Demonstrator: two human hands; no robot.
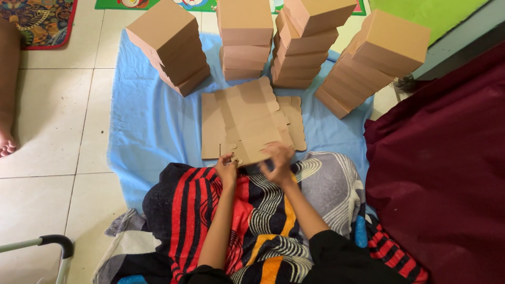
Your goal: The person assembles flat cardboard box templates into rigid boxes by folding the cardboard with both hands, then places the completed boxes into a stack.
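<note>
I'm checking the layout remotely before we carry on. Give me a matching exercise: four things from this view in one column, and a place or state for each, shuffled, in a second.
Things:
1. flat cardboard blanks
2. folded boxes
3. blue cloth
4. dark red fabric

Places or states:
a. heaped at the right edge of the view
b. stacked in four tilting columns at the far side
c. spread on the tiled floor under the cardboard
d. lying unfolded, near edge gripped by the left hand and right hand

Pairs: 1-d, 2-b, 3-c, 4-a
</note>
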